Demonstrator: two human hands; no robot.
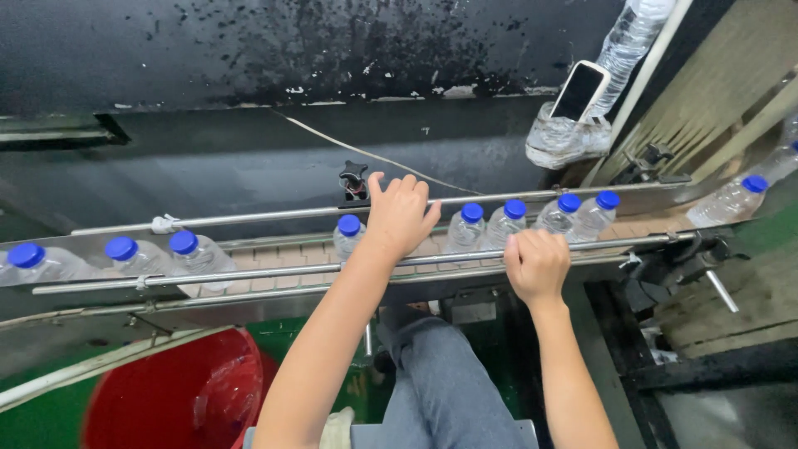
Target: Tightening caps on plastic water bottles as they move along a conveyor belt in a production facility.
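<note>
A conveyor [266,256] of tan links runs left to right between two metal guide rails. On it stand clear plastic bottles with blue caps. My left hand [402,214] reaches across the belt, fingers stretched over the far rail [249,215], just right of one bottle [349,236]. Whatever is under the palm is hidden. My right hand [536,266] is curled around the front rail [249,272], in front of several bottles [511,221] packed close together. Three more bottles [133,254] stand at the left end.
A phone [579,90] leans on a crushed bottle on the back ledge. A black knob [353,178] sits behind the far rail. A red bucket [183,399] stands below left. Another bottle [731,199] lies at far right. Dark machine parts are under the belt at right.
</note>
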